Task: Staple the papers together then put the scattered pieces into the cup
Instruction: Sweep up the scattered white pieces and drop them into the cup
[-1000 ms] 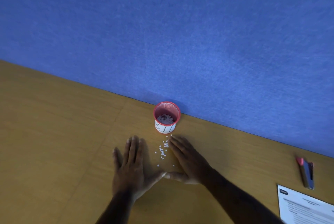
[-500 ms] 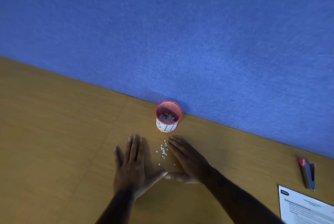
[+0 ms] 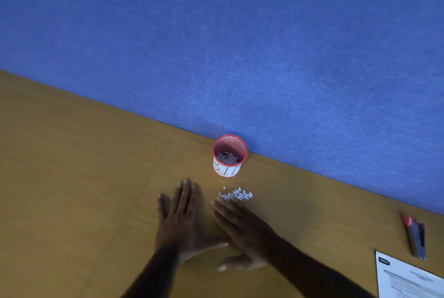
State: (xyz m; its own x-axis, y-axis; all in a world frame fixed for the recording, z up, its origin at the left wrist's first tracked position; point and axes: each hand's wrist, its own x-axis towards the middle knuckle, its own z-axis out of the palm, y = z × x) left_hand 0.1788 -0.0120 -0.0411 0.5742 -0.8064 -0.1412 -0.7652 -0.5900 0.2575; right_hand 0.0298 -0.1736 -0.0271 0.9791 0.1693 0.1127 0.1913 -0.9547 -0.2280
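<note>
Listing as we find them: left hand [image 3: 179, 216] and right hand [image 3: 242, 228], both flat and holding nothing on the desk [image 3: 72, 177], flanking the white pieces [image 3: 236, 194] heaped near the red cup [image 3: 230, 156], presumably for scooping.

Red mesh cup [image 3: 230, 155] with white label, upright against the blue wall, white pieces inside, small white pieces [image 3: 236, 195] heaped on the table just at its 6 o'clock, stapler [image 3: 415, 238] lying at 4 o'clock, printed papers [image 3: 408, 278] flat beneath it
</note>
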